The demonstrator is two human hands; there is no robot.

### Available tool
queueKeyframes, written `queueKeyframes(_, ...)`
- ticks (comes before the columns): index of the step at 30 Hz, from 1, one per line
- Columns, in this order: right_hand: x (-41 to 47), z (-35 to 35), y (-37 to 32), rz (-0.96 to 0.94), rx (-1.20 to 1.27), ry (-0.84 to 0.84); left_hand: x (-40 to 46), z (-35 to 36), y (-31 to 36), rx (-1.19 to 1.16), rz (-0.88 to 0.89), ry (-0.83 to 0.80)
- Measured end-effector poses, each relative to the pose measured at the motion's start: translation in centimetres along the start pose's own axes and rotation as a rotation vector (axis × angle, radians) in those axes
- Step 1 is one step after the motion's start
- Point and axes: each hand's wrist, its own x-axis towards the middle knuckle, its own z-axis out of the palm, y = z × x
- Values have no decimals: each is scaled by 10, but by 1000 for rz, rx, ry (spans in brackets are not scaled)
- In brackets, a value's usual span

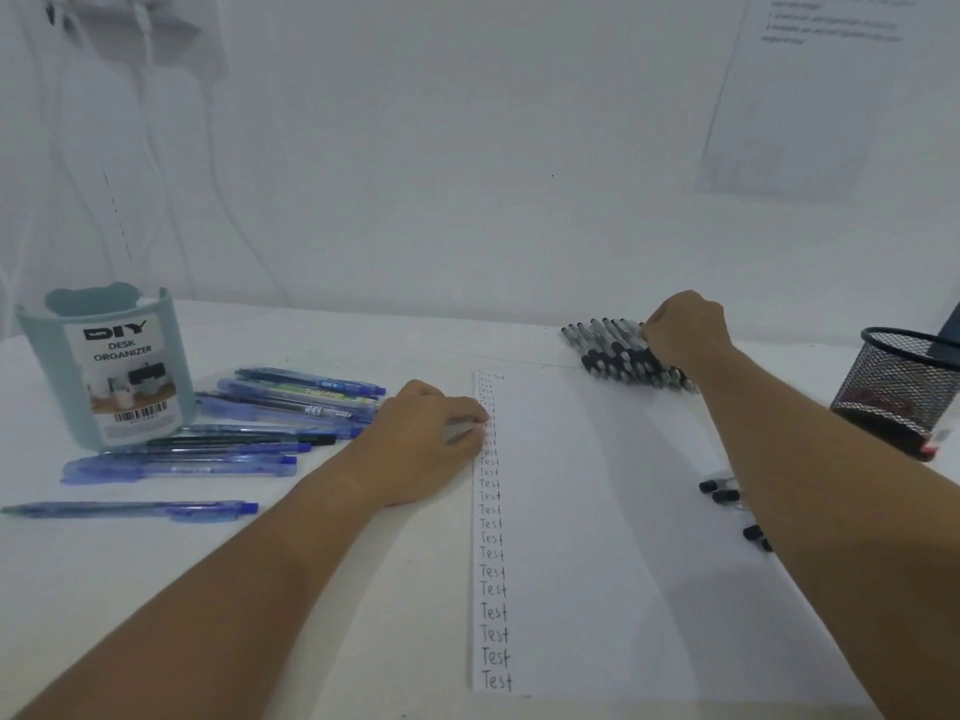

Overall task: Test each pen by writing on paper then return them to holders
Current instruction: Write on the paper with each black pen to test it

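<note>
White sheet of paper (597,511) lies close, and past its far right corner the right hand (685,330) curls onto the row of black pens (618,350), which point away; the left hand (431,439) rests loosely curled on the paper's left edge.

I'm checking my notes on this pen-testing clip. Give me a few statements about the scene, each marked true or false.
1. The right hand reaches into the pile of black pens. True.
2. The left hand holds a blue pen. False: it rests on the paper's left edge, holding none.
3. The blue pens stand inside the desk organizer. False: they lie on the table beside it.
4. A column of "Test" runs down the paper. True.
</note>
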Motion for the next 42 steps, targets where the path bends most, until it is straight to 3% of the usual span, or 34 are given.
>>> queueKeyframes(8,-29,-40,5,-138,-60,-43,2,0,1,41,23,4)
queueKeyframes(10,-44,-58,8,-170,-102,-185,1,-1,4,66,34,4)
queueKeyframes(14,-75,-89,15,-169,-224,-626,-2,-3,6,106,30,-18)
queueKeyframes(17,-91,-102,18,-195,-331,-720,-5,-4,10,115,19,-31)
queueKeyframes(24,-101,-108,35,-231,-607,-679,-6,-3,10,113,7,-31)
queueKeyframes(37,-93,-105,33,-290,-625,-609,-7,-3,11,115,4,-35)
queueKeyframes(42,-90,-92,11,-460,-501,-463,-6,-3,9,110,2,-28)
